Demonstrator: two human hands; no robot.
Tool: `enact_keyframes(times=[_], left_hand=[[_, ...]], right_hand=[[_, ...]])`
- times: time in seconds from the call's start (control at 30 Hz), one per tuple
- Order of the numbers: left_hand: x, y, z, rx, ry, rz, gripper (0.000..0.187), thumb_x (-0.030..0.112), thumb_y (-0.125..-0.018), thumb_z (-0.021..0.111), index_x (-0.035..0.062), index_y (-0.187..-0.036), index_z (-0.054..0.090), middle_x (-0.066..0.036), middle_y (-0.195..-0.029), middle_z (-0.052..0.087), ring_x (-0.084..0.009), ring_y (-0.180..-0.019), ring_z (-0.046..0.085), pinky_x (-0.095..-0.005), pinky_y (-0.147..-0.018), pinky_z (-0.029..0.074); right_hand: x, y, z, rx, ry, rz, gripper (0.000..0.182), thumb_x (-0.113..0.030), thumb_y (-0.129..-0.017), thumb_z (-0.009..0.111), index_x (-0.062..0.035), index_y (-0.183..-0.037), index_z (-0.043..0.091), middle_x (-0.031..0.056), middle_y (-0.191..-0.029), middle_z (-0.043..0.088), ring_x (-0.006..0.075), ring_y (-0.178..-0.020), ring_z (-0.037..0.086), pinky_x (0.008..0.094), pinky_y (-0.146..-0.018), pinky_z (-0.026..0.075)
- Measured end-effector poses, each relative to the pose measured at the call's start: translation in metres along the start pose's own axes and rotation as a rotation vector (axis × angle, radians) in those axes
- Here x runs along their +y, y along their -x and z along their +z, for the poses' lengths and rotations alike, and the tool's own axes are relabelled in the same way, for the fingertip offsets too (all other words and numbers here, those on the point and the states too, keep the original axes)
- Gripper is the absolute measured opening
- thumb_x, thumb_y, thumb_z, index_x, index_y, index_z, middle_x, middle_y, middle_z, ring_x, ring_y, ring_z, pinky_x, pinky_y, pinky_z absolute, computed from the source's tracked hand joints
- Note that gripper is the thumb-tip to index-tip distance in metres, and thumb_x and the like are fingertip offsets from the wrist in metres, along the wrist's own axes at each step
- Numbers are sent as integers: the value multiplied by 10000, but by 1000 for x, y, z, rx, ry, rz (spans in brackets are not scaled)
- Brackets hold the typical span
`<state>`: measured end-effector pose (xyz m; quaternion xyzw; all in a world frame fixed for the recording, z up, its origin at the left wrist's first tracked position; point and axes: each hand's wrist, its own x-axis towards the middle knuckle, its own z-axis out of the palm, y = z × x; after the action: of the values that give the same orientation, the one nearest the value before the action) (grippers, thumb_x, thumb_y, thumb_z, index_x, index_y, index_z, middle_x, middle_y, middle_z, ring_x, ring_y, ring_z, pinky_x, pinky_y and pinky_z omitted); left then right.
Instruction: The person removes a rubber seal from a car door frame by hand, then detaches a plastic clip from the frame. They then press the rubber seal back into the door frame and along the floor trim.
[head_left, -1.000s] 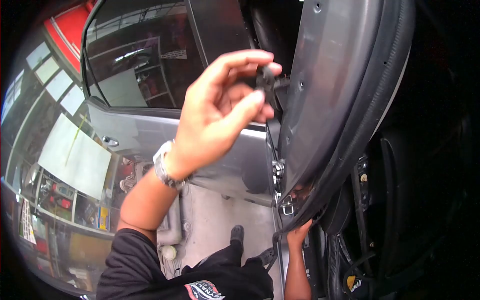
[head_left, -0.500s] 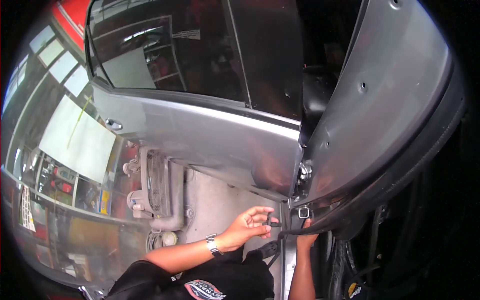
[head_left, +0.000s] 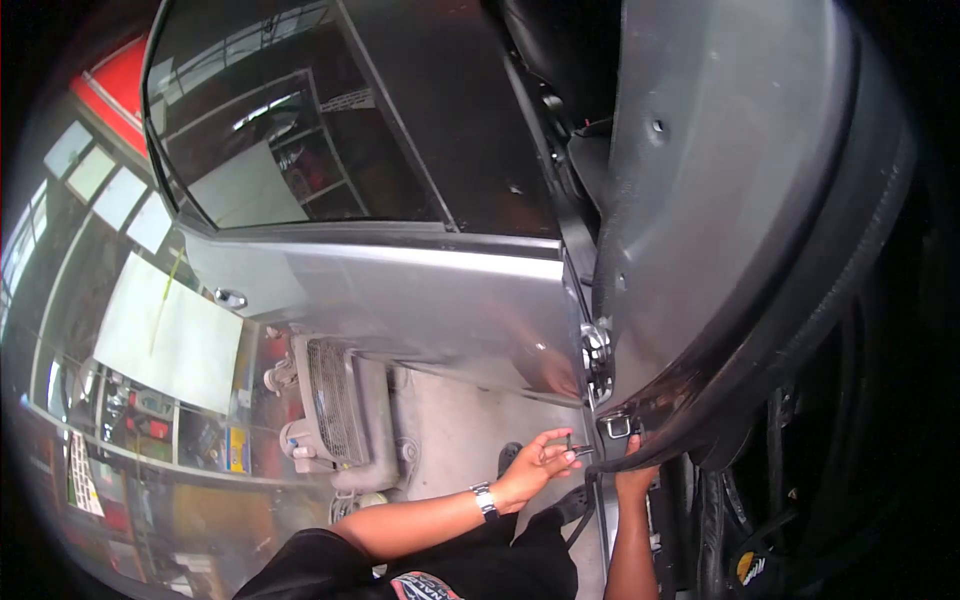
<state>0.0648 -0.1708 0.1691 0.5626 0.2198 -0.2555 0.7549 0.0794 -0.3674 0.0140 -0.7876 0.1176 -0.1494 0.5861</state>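
With our left hand (head_left: 532, 474) we pinch a small dark piece (head_left: 582, 450) between thumb and fingertips, jutting just past them near the black seal (head_left: 672, 446), which partly hides our right hand (head_left: 634, 482), its grip untellable.

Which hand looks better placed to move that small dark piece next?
The left hand, I'd judge: it pinches the dark piece in plain view. The right hand is at the black strip, partly hidden by it, and would probably have to reach across.
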Motion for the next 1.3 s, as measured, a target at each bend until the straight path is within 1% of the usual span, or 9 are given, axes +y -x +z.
enact_keyframes(times=[0.23,0.4,0.43,0.53,0.6,0.7,0.87,1.17,1.3], left_hand=[[-17,-29,18,-5,28,10,517,86,-1037,619,31,-1506,410,-73,-1348,640,-150,-1231,616,-315,-1069,474],[-43,-43,31,-27,121,67,526,113,-1028,644,6,-1488,413,-108,-1385,606,-162,-1266,569,-319,-1103,436],[-52,-52,32,-63,175,120,522,110,-1029,640,3,-1487,412,-107,-1359,622,-160,-1261,569,-322,-1101,437],[-55,-57,42,-39,206,180,450,63,-1043,596,0,-1462,446,-114,-1348,636,-163,-1236,600,-325,-1091,456],[-56,-58,43,-53,233,138,441,60,-1044,591,-4,-1457,451,-116,-1344,638,-168,-1194,625,-324,-1066,477],[-63,-62,44,-69,288,124,431,69,-1046,591,-15,-1449,464,-122,-1329,645,-179,-1073,686,-321,-990,535],[-65,-67,47,-37,445,29,457,140,-1037,636,-14,-1443,492,-101,-1307,660,-143,-926,669,-290,-882,549],[-74,-75,41,-126,557,2,438,238,-1036,656,33,-1412,565,-24,-1204,708,-90,-879,598,-253,-846,515],[-73,-74,36,-169,594,40,419,246,-1033,660,44,-1393,587,-18,-1161,715,-83,-881,586,-253,-851,509]], right_hand=[[10,-8,9,39,-15,-49,302,-231,-1002,653,58,-1037,572,174,-973,606,322,-924,554,473,-881,450],[29,-1,3,-78,26,146,814,-254,-822,817,77,-1432,393,293,-1376,556,441,-1250,556,459,-1087,413],[32,-4,-1,-86,104,-68,691,-232,-871,776,74,-1397,449,291,-1367,559,437,-1229,560,466,-1062,426],[6,-10,-5,-212,40,59,543,-221,-947,704,79,-1347,492,274,-1342,568,425,-1178,573,478,-1022,444],[-31,-9,-4,-56,43,144,466,-243,-1013,634,69,-1329,492,249,-1314,578,383,-1128,591,482,-990,458],[-25,-11,-3,-33,-11,28,651,-319,-1024,652,75,-1450,356,279,-1366,520,366,-1206,567,472,-1034,444],[-25,-13,-10,-86,-29,-31,716,-353,-1019,664,61,-1477,300,254,-1437,443,323,-1271,500,451,-1078,408],[-33,-9,-12,-107,-123,159,748,-116,-952,685,-19,-1545,239,212,-1462,476,293,-1256,543,435,-1090,428],[-19,-14,-14,-101,-137,40,734,-14,-922,621,-38,-1549,242,195,-1448,495,286,-1254,552,429,-1097,426]])
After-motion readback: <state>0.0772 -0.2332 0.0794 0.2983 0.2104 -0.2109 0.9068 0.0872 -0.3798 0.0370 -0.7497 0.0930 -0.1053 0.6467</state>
